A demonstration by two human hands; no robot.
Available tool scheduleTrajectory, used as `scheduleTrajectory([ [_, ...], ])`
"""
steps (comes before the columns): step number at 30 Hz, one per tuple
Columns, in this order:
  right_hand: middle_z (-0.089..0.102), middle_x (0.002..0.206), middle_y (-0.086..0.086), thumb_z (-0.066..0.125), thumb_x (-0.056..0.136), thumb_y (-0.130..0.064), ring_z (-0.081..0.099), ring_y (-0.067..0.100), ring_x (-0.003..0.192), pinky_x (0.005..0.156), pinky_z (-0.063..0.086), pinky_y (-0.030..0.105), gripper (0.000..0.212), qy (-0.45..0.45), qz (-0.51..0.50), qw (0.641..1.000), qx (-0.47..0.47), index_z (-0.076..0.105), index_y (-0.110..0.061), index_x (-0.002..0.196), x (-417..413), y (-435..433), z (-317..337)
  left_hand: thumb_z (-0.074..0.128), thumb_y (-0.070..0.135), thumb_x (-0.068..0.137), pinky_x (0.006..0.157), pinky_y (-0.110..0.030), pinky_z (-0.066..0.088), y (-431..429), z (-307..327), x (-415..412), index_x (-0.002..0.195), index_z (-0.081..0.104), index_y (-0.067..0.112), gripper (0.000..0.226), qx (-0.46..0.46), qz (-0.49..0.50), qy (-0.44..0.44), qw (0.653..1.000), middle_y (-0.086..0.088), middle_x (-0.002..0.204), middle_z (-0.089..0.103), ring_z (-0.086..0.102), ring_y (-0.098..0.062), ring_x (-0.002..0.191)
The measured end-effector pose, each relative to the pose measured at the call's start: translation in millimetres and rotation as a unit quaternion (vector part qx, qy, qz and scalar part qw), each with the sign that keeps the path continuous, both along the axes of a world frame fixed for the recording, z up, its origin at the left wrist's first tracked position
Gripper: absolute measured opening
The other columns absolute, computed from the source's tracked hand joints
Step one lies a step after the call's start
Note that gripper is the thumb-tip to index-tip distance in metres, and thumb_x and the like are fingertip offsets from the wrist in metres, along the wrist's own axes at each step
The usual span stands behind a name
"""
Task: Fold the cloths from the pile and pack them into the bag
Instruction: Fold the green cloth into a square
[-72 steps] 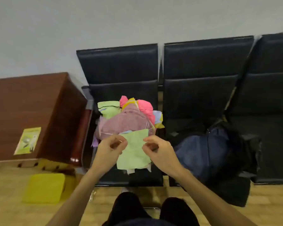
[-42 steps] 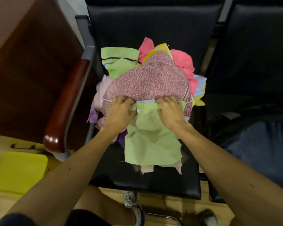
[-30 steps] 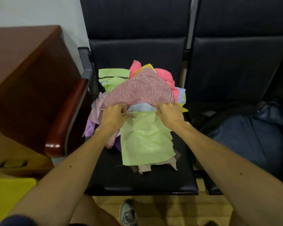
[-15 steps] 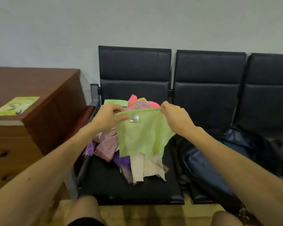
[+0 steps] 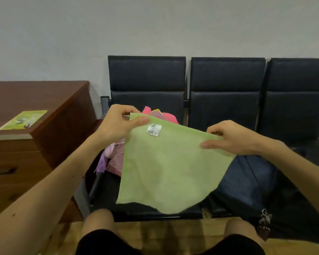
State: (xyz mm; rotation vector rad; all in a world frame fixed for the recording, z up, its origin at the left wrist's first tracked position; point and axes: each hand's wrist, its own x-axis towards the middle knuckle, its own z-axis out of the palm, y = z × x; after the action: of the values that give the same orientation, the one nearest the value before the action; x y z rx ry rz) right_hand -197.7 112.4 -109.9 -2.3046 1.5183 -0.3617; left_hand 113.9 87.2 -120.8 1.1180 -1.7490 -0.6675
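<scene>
One light green cloth point(image 5: 166, 168) hangs spread in the air in front of the seats, held up by two hands. Its top edge runs between the grips, sloping down from the upper left corner to the right corner, and the rest drapes downward with a ragged, curved bottom edge; the long stretch of the cloth runs along that top edge. One small white label point(image 5: 153, 130) sits just under the top edge, nearer the left corner. The left hand point(image 5: 118, 124) pinches the upper left corner between thumb and curled fingers. The right hand point(image 5: 234, 137) pinches the right corner the same way, with the thumb on the near face of the cloth.

Behind the cloth, one pile of cloths point(image 5: 116, 153) lies on the leftmost seat, showing pink, purple and patterned pieces, partly hidden. One dark blue bag point(image 5: 250, 179) rests on the middle seat, to the right of the hanging cloth. There are three black seats point(image 5: 226, 89) in a row against the wall. One wooden cabinet point(image 5: 44, 126) stands at the left with one green leaflet point(image 5: 23, 119) lying on top.
</scene>
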Motion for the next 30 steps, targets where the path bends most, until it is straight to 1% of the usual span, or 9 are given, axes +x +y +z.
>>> scheduleTrajectory([
  [2,0.071,0.081,0.004,0.069,0.089,-0.04,0.068,0.019,0.073,0.069,0.055,0.04,0.025,-0.066,0.001,0.997,0.037,0.07,-0.016,0.085,-10,7,-13,0.075,0.012,0.084,0.05,-0.009,0.047,7,-15,-5,0.083,0.074,0.011,0.002,0.013,0.006,0.029,0.999,0.017,0.057,0.068,0.063,0.003,0.052],
  [4,0.071,0.081,0.009,0.067,0.091,-0.035,0.067,0.019,0.069,0.064,0.053,0.037,0.025,-0.154,-0.016,0.986,0.054,0.07,-0.011,0.085,-17,13,-36,0.078,0.014,0.08,0.056,-0.02,0.057,7,-34,-11,0.079,0.075,0.016,0.003,0.033,0.01,0.068,0.997,0.009,0.066,0.073,0.068,-0.003,0.059],
  [6,0.07,0.077,0.011,0.068,0.091,-0.033,0.062,0.013,0.062,0.06,0.048,0.034,0.026,-0.22,-0.055,0.973,0.043,0.07,-0.01,0.081,-17,16,-61,0.078,0.016,0.078,0.059,-0.027,0.057,8,-56,-13,0.079,0.076,0.015,0.002,0.059,0.024,0.109,0.992,0.001,0.07,0.075,0.068,-0.01,0.063],
  [11,0.067,0.07,0.014,0.071,0.088,-0.027,0.057,0.013,0.063,0.059,0.042,0.032,0.023,-0.344,-0.138,0.927,0.061,0.071,-0.007,0.077,-7,18,-118,0.076,0.012,0.081,0.053,-0.02,0.05,13,-113,-17,0.087,0.075,-0.001,0.014,0.124,0.06,0.182,0.974,0.002,0.067,0.073,0.062,-0.006,0.059],
  [13,0.07,0.07,0.006,0.071,0.09,-0.024,0.06,0.012,0.063,0.058,0.044,0.029,0.019,-0.384,-0.157,0.908,0.066,0.072,-0.01,0.077,-1,20,-128,0.073,0.006,0.084,0.056,-0.016,0.049,16,-127,-16,0.089,0.074,-0.005,0.011,0.137,0.07,0.202,0.967,0.005,0.066,0.072,0.061,-0.002,0.06],
  [17,0.07,0.067,0.001,0.071,0.089,-0.017,0.061,0.008,0.061,0.054,0.045,0.021,0.012,-0.427,-0.181,0.884,0.057,0.072,-0.012,0.078,12,17,-140,0.069,0.005,0.087,0.058,-0.016,0.051,21,-146,-20,0.09,0.074,-0.004,0.01,0.164,0.079,0.227,0.957,0.001,0.07,0.074,0.063,-0.004,0.063],
  [22,0.059,0.063,0.025,0.073,0.088,-0.02,0.051,0.02,0.057,0.054,0.037,0.031,0.028,-0.44,-0.211,0.869,0.079,0.06,0.0,0.074,28,19,-151,0.074,0.021,0.078,0.058,-0.018,0.051,27,-160,-29,0.073,0.08,0.02,0.008,0.186,0.091,0.246,0.947,-0.002,0.071,0.074,0.065,-0.006,0.065],
  [25,0.047,0.06,0.016,0.071,0.09,-0.023,0.04,0.021,0.057,0.055,0.029,0.035,0.035,-0.442,-0.227,0.863,0.089,0.053,0.001,0.071,40,19,-156,0.071,0.009,0.086,0.057,-0.018,0.051,29,-159,-42,0.07,0.08,0.021,0.022,0.197,0.084,0.255,0.943,-0.002,0.071,0.075,0.066,-0.006,0.064],
  [30,0.049,0.063,0.016,0.074,0.088,-0.025,0.039,0.023,0.058,0.051,0.029,0.031,0.039,-0.473,-0.232,0.842,0.116,0.053,0.008,0.08,56,22,-166,0.069,0.004,0.087,0.058,-0.02,0.052,39,-161,-63,0.073,0.079,0.019,0.023,0.202,0.046,0.245,0.947,-0.005,0.071,0.075,0.068,-0.009,0.064],
])
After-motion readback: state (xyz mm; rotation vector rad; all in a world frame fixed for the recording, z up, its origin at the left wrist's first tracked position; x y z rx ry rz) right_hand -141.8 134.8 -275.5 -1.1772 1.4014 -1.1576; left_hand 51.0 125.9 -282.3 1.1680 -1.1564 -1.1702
